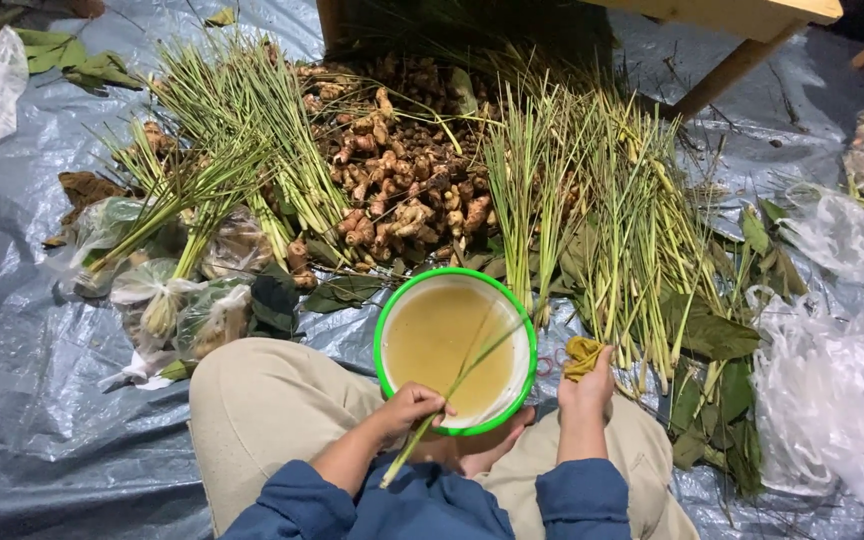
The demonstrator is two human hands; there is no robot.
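View from above of a seated person working on the ground. The surface is a crinkled grey-blue plastic tarpaulin (22, 330) that covers the whole floor area in sight. At centre, just in front of the person's knees, stands a green-rimmed white basin (389, 318) filled with cloudy yellowish water.

The left hand (412, 408), at 6 o'clock of the basin, has its fingers closed around a single lemongrass stalk (452, 385), which slants from the lap up across the water toward 1 o'clock. The right hand (590, 385), at 4 o'clock of the basin, has its fingers clamped on a crumpled yellow cloth (580, 355).

Beyond the basin, at 12 o'clock, lies a heap of ginger-like brown rhizomes (402, 170). Bundles of lemongrass fan out on both sides: one at 10 o'clock (242, 130), another at 2 o'clock (602, 210). Clear bags of packed greens (167, 290) lie at 9 o'clock; loose dark leaves (712, 335) and empty clear plastic bags (822, 390) lie at 3 o'clock. A pale wooden table leg (732, 68) crosses the upper right corner. The lighting is dim and the edges of the scene fall into shadow.
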